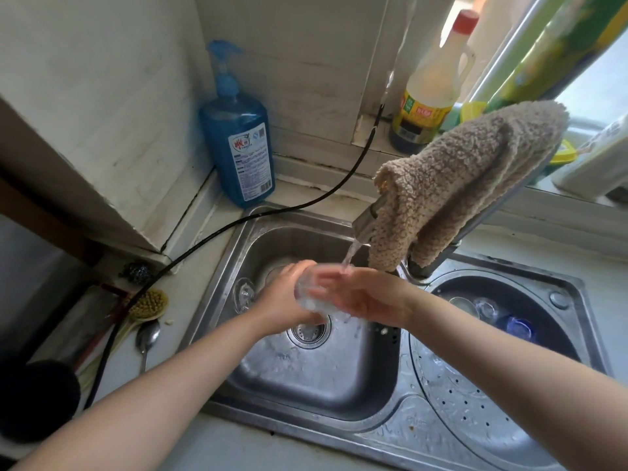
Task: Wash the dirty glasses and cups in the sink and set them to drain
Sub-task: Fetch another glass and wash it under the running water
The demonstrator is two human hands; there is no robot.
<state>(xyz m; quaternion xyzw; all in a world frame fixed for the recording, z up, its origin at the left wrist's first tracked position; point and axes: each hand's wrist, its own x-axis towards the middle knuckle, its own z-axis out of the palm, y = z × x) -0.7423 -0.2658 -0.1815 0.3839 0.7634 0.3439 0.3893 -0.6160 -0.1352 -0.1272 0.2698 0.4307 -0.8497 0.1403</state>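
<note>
A clear glass (311, 294) lies on its side between my hands over the left sink basin (306, 379). My left hand (282, 300) grips it from the left. My right hand (360, 295) touches its open end, its fingers blurred by motion. Water streams from the tap (365, 224) onto the glass and my right hand. Another clear glass (244, 295) stands in the left basin against its left wall. Several glasses and a blue cup (520, 328) sit in the round right basin (475, 413).
A beige cloth (458, 178) hangs over the tap. A blue soap pump bottle (238, 144) stands behind the sink, a black hose (238, 222) running past it. A brush (147, 304) and spoon (146, 338) lie left of the basin. Bottles (431, 86) stand on the windowsill.
</note>
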